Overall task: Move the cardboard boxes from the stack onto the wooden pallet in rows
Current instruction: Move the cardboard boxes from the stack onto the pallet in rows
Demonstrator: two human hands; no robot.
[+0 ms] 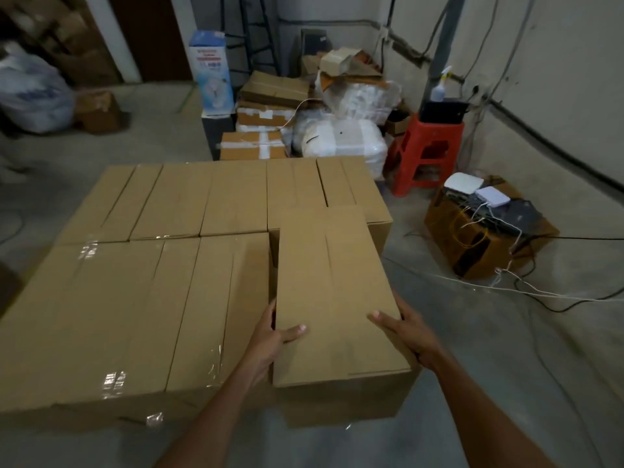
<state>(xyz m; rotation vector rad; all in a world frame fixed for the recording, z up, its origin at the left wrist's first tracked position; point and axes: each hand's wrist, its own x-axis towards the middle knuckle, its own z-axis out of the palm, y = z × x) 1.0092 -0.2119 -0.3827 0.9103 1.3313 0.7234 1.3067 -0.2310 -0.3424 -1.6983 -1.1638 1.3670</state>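
Head — left grip point(270, 339), box point(332, 278), right grip point(410, 334)

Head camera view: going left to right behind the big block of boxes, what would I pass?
White plastic sack, tall blue-and-white carton, stack of taped cartons, white wrapped bundles, red stool, brown box carrying small white devices.

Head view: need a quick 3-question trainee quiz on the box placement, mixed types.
1. True or false: only one hand grips the box.
2. The held box is at which end of the near row? A) left B) right C) middle
3. Fill in: the plastic stool is coloured ___.
Key: 1 false, the left hand and right hand both grip it; 2 B; 3 red.
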